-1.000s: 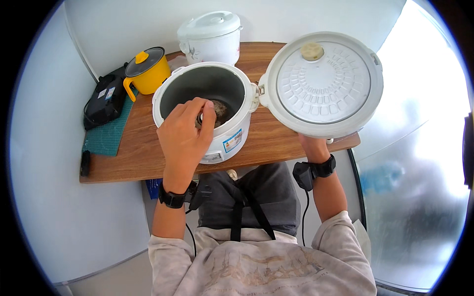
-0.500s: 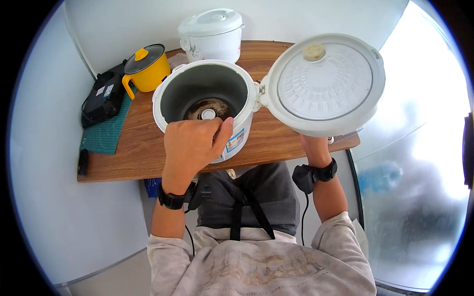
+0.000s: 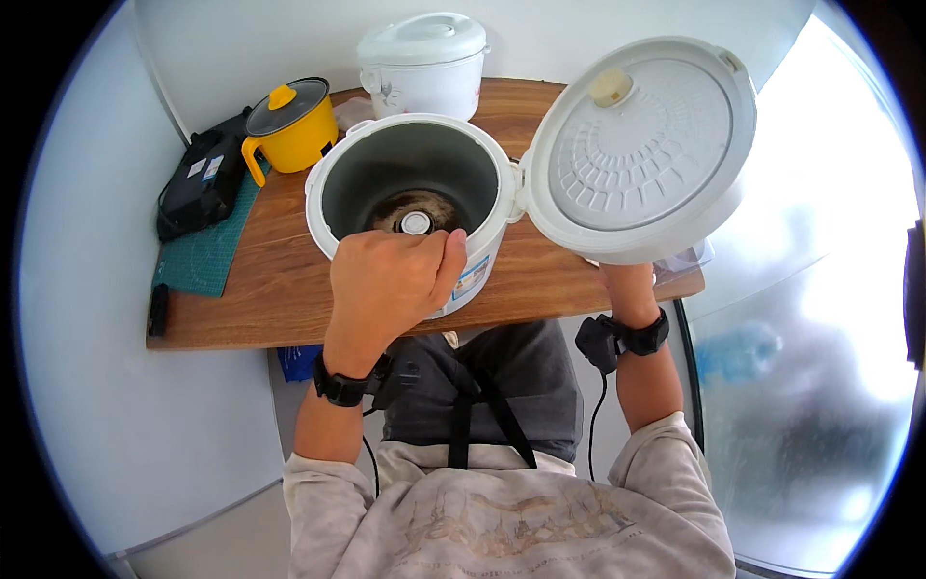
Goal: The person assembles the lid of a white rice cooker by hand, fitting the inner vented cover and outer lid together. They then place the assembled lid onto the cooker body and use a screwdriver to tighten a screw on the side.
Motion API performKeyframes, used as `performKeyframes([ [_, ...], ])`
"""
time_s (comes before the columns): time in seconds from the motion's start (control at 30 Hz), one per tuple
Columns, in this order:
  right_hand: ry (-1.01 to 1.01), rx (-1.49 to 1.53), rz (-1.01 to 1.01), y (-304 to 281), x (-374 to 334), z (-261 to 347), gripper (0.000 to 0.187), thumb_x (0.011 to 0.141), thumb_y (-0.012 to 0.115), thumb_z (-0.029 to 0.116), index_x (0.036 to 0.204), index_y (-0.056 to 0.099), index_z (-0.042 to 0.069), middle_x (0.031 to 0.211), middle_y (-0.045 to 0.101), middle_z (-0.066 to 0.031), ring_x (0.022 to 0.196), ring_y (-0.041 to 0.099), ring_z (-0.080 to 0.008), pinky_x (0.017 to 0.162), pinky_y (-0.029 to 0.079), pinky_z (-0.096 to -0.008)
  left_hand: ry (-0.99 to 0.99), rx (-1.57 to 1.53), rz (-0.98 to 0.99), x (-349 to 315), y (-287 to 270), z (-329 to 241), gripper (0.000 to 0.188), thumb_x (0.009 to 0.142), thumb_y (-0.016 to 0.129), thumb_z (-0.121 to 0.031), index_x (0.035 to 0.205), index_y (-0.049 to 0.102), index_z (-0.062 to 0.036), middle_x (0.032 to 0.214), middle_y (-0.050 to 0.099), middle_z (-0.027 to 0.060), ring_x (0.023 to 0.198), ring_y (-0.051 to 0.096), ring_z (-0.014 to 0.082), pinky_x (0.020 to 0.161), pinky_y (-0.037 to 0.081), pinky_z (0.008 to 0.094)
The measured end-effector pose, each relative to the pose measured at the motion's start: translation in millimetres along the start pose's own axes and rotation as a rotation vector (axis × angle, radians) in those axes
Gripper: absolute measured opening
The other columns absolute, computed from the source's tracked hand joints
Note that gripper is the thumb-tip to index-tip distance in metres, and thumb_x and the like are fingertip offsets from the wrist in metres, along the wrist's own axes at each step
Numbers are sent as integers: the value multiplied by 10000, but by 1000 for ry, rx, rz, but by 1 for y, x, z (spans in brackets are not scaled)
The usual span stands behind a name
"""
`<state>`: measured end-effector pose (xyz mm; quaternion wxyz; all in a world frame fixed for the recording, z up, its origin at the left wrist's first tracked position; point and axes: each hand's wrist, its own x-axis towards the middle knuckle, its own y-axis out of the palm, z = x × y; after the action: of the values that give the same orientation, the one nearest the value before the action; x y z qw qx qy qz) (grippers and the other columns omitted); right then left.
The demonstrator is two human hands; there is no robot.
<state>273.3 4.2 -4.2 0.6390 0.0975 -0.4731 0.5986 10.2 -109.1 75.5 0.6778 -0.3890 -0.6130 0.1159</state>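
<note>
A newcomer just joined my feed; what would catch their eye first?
Probably the open white cooker near the middle, its round white centrepiece showing inside and the left hand at its near rim. Next, the big pale lid swung out to the right, partly hiding the right hand. The bright yellow pot stands out at back left.

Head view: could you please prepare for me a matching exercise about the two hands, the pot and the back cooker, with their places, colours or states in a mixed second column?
Column one
1. Left hand
2. Right hand
3. Pot
4. Back cooker

Column two
A. Yellow, with a handle on its left side
B. Partly hidden by the swung-open lid
C. White and closed
D. At the near rim of the open cooker

Right pairs: 1-D, 2-B, 3-A, 4-C
</note>
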Motion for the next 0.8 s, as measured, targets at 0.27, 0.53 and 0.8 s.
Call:
performKeyframes([
  [0.27,-362,-134,53,-22,66,65,352,838,655,93,1136,526,-41,952,671,-226,914,646,-415,795,499,-457,-16,-39,-31,-2,2,-2,336,906,623,-193,584,615,-96,509,582,59,408,542,227,428,432,326],
  [0.53,-48,-63,194,-6,105,110,335,868,573,149,1087,411,-45,672,616,-248,600,615,-463,572,500,-517,-402,-719,-502,-9,-7,7,385,994,508,-270,805,704,2,774,712,126,666,661,213,657,544,311],
  [0.8,-411,-308,247,14,117,135,235,876,574,144,1039,548,-23,722,642,-187,660,657,-356,591,531,-447,-703,-879,-628,-14,-31,60,546,1034,373,-462,1346,476,-27,1330,533,172,1251,492,237,1032,432,398],
])
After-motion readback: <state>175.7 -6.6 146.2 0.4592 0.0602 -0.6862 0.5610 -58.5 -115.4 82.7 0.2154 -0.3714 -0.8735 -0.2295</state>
